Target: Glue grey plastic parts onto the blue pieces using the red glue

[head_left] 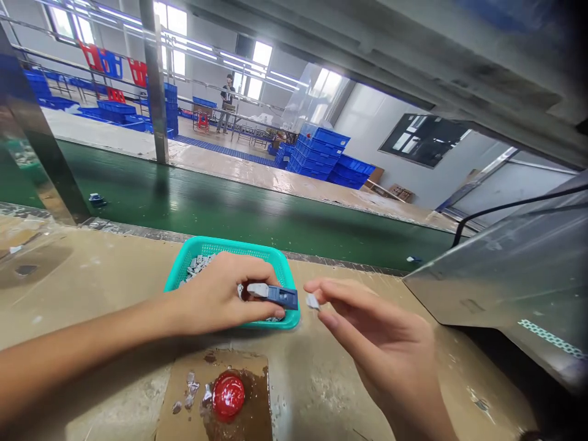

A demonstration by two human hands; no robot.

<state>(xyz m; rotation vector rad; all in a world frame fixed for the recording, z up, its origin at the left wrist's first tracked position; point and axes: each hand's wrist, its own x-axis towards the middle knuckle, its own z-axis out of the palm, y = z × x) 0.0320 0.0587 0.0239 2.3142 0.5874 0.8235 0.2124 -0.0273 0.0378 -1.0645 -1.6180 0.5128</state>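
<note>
My left hand (225, 288) is closed around a dark blue plastic part (282, 296) with a pale grey lever-like piece on it, held above the basket. Between the thumb and fingertips of my right hand (376, 331) is a small light grey plastic piece (313, 301), a short gap to the right of the blue part. A turquoise basket (294, 317) stands under my left hand, and many small grey pieces (198, 267) lie in it. My left hand hides part of the basket's contents.
A red round object (228, 396) sits on wet cardboard (184, 422) in front. Beyond the worktable runs a green conveyor belt (257, 214) carrying small parts (96, 199). A metal panel (505, 269) stands at right. Blue crates (316, 153) and a person (227, 101) are farther back.
</note>
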